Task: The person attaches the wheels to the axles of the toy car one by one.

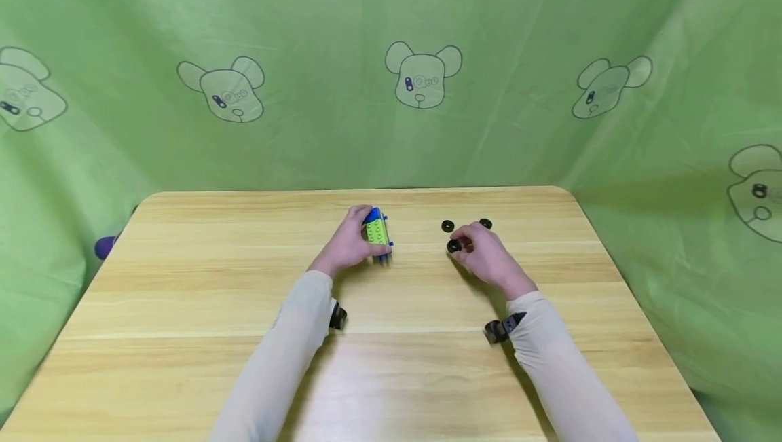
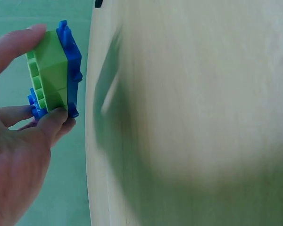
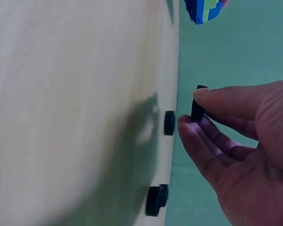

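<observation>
My left hand (image 1: 348, 244) grips a small toy car body of building blocks (image 1: 377, 230), lifted off the table. In the left wrist view, lime-green bricks (image 2: 52, 70) sit on a blue base (image 2: 74, 61) with short axle pegs, and another blue piece (image 2: 37, 104) shows by the fingers. Thumb and fingers span the body from end to end. To the right, my right hand (image 1: 487, 257) pinches a black toy wheel (image 3: 198, 103) between thumb and fingertips, raised above the table.
On the wooden table (image 1: 403, 374), a black wheel (image 1: 448, 226) lies just beyond the right hand. Another wheel (image 1: 485, 223) is partly behind that hand; the right wrist view shows two wheels (image 3: 153, 201) close together. A green curtain (image 1: 330, 143) hangs along the far edge and sides.
</observation>
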The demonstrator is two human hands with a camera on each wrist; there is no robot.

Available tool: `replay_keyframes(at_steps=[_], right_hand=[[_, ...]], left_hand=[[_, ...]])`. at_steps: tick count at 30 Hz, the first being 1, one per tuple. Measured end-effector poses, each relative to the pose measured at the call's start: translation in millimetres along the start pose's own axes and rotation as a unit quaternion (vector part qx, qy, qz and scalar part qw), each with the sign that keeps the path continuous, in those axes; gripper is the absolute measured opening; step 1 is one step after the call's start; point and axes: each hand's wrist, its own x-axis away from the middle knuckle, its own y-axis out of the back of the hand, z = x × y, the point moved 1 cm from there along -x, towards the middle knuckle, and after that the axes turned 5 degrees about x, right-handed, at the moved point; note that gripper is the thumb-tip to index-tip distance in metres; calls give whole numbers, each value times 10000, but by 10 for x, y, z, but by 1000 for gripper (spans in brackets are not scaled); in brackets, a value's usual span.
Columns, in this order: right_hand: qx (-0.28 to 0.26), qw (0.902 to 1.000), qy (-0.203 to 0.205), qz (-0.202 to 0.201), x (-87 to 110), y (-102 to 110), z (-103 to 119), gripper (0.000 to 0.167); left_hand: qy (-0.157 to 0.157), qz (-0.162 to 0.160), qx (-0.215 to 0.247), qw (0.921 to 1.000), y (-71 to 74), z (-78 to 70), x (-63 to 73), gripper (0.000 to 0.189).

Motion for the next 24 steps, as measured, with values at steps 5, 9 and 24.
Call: replay_keyframes(at_steps=[5, 9, 24], right_hand=[[-43, 9995, 282, -128, 26, 69, 162, 38], [-8, 9988, 454, -179, 50, 108, 287, 39], [-48, 9986, 495, -162, 86, 60, 426, 39]], left_hand=[[-31, 10, 844, 9964, 55, -45, 98, 102], [2, 105, 1376, 9904, 80, -55, 162, 106], [29, 222, 2198, 9753, 123, -11, 335, 103]])
